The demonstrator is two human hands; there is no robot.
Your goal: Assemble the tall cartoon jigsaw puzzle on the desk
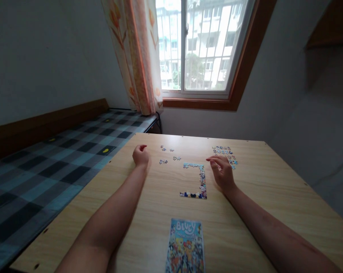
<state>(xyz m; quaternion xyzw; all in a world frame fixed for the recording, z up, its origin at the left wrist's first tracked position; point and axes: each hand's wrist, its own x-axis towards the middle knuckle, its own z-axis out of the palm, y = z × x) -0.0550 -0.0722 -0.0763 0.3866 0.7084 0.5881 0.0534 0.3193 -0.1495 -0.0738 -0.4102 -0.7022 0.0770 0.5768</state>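
Observation:
My left hand (pixel 140 155) rests near the table's left edge, its fingers curled in and no object showing in them. To its right lie several loose jigsaw pieces (pixel 177 158). My right hand (pixel 221 171) is over the table just right of a partly joined puzzle border (pixel 202 178). Its fingers stretch leftward, thumb a little apart, and nothing shows between them. The border has a top row, a right side and a bottom row. Beyond the right hand, more loose puzzle pieces (pixel 221 148) lie in rough rows, partly hidden by the hand.
A "Bluey" picture card (pixel 185 246) lies on the wooden table (pixel 157 212) close to me. Left of the table is a bed (pixel 74 148) with a checked cover. A curtain (pixel 140 57) and a window (pixel 205 49) are at the back.

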